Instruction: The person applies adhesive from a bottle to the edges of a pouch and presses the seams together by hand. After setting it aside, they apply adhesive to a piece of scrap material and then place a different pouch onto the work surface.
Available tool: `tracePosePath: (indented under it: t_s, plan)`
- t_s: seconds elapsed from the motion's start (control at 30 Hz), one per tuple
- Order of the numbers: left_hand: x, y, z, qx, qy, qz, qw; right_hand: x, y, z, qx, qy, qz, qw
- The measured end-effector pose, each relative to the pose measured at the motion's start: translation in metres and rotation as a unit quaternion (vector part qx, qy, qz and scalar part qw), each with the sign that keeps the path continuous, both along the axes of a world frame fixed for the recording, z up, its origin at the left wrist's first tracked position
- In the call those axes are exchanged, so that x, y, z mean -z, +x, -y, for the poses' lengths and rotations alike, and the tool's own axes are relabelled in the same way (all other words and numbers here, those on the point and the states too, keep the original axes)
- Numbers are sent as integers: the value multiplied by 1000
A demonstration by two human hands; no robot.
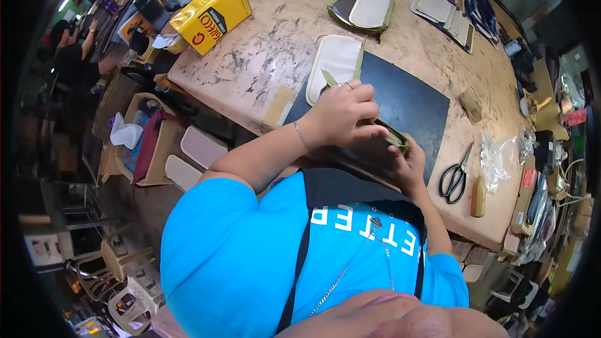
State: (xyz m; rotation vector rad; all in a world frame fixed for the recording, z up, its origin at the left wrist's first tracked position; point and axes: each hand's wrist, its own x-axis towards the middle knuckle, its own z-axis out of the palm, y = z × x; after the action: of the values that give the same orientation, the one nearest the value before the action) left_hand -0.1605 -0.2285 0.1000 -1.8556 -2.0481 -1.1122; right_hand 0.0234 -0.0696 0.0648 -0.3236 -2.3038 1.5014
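Observation:
A flat, wallet-like piece with olive-green edges lies under my hands, and its cream panel point(335, 66) shows beyond my left hand. My left hand point(350, 109), wearing a ring and a bracelet, is closed with its fingertips pinched on the green edging. A pointed green flap point(329, 79) sticks up beside its knuckles. Nearer my body, my right hand point(410, 159) grips the folded green end point(396, 140) between thumb and fingers. Much of the piece is hidden by both hands. Beneath it is a black mat point(410, 97) on the worn table.
Black-handled scissors point(454, 178), a wooden-handled tool point(478, 197) and clear plastic point(498, 163) lie at right. A small block point(471, 105) sits beside the mat. Farther off are a yellow tin point(213, 15), a similar green-edged piece point(369, 7) and stacked panels point(441, 12). People are in the background.

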Motion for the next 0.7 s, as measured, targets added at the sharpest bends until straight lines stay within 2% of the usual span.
tracePosePath:
  t_s: [0.1,0.2,0.3,0.37,0.4,0.5,0.53,0.63,0.67,0.7]
  plan:
    - [-1,-10,8,-31,-28,38,998,-13,1,-1,21,-8,-18,1000]
    - [9,-20,16,-8,-25,87,996,-16,4,-13,6,27,-3,1000]
    - [10,-23,21,-11,28,161,986,-29,11,-24,26,8,-7,1000]
    - [26,-33,18,-69,60,152,984,-33,19,-39,56,59,-61,995]
    - [33,-35,18,-97,74,147,982,-36,24,-46,80,49,-76,993]
    - [50,-28,10,-101,-14,124,987,-46,32,-53,162,62,-157,972]
    - [56,-29,7,-55,-85,119,988,-47,32,-57,157,65,-177,969]
    - [93,-27,6,-146,-181,-96,968,-46,40,-61,176,127,-163,962]
    - [98,-41,2,-160,-248,-20,955,-49,41,-59,175,145,-147,963]
    - [96,-51,1,-226,-266,-9,937,-49,43,-57,174,163,-136,962]
